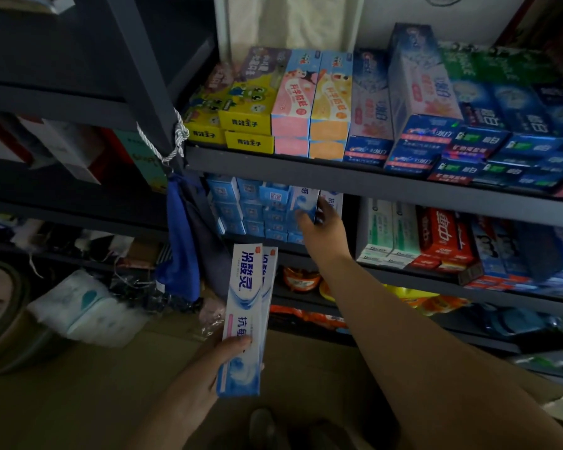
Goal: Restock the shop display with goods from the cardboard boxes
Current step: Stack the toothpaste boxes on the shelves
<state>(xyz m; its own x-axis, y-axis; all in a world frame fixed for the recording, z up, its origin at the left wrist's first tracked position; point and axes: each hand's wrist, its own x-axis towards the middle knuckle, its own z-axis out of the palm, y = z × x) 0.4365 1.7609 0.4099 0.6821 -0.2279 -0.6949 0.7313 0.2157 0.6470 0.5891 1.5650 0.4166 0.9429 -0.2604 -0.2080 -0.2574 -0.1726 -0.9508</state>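
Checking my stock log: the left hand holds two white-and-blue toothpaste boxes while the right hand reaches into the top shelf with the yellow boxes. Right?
Not quite. In the head view the right hand reaches into the middle shelf, at the blue boxes. The left hand does hold the two toothpaste boxes.

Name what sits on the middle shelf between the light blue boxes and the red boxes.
Head view: the right hand on a blue-and-white box, a dark gap, then white-and-green boxes.

The toothpaste boxes (244,316) in the left hand (208,362) were white with blue lettering and a pale blue swirl. On the upper shelf (306,172), which was dark grey, stood yellow boxes (246,120) with green cartoon figures, a pink box (294,99), an orange box (332,102) and dark blue boxes (468,147). Below were light blue boxes (251,209) and red boxes (442,238). A blue bag (181,241) hung from a white cord (163,144).
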